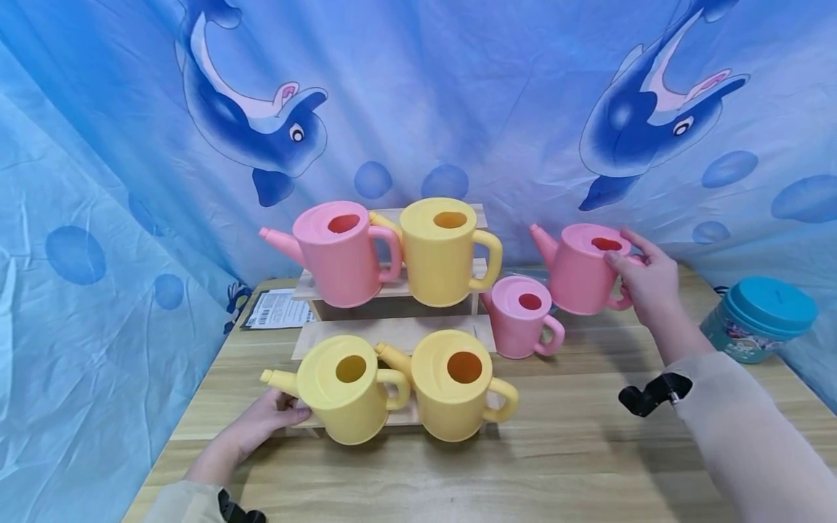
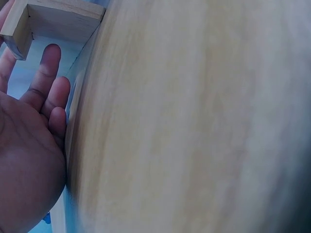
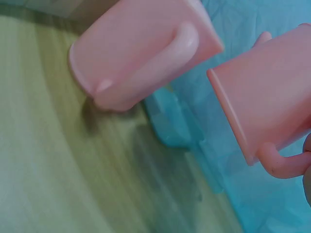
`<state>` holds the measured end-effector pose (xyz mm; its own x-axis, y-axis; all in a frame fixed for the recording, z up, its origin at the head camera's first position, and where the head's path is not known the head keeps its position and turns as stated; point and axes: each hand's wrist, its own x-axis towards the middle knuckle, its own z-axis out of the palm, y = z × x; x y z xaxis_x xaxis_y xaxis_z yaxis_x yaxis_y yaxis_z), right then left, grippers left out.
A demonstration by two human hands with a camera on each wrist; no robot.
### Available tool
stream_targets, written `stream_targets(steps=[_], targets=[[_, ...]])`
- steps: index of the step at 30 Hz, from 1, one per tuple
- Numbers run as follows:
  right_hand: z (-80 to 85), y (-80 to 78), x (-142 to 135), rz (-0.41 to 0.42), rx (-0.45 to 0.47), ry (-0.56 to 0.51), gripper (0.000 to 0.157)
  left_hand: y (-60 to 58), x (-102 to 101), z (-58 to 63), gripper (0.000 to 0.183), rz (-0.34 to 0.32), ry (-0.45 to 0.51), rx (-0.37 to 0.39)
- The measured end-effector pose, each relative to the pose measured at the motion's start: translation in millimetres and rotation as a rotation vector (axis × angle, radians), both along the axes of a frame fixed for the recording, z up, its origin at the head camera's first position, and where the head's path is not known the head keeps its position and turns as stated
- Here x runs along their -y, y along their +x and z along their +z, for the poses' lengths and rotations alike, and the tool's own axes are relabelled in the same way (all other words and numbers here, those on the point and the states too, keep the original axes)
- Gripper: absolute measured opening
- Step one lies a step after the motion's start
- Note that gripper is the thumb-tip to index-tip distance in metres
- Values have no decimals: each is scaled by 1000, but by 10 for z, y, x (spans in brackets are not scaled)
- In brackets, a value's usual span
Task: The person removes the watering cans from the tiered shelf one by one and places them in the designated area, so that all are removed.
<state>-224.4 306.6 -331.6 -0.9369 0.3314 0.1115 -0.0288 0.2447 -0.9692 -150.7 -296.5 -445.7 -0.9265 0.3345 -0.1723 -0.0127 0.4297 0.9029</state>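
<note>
Left hand (image 1: 264,423) pinches rack (image 1: 356,332) edge, loose fingers (image 2: 47,68) wristcam-only. Right hand (image 1: 650,282) pinches pink can (image 1: 578,280), roomy table (image 1: 556,450) nearside.

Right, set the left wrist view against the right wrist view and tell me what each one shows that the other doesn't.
Only the left wrist view shows the left hand, palm and fingers visible, by one end of the wooden stand.

Only the right wrist view shows two pink watering cans, one on the table and one raised, its handle held by the right hand, partly cut off.

Both share the wood-grain table and the blue backdrop.
</note>
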Motion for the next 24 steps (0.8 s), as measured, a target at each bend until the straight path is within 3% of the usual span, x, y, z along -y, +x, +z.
stream_targets(steps=[7,24], targets=[[-185,109,-91,10,-30,-188,65,-1,-5,9,51,-6,8,3],[-597,274,-169,51,-36,-313,57,2,0,12,48,-18,15,-2]])
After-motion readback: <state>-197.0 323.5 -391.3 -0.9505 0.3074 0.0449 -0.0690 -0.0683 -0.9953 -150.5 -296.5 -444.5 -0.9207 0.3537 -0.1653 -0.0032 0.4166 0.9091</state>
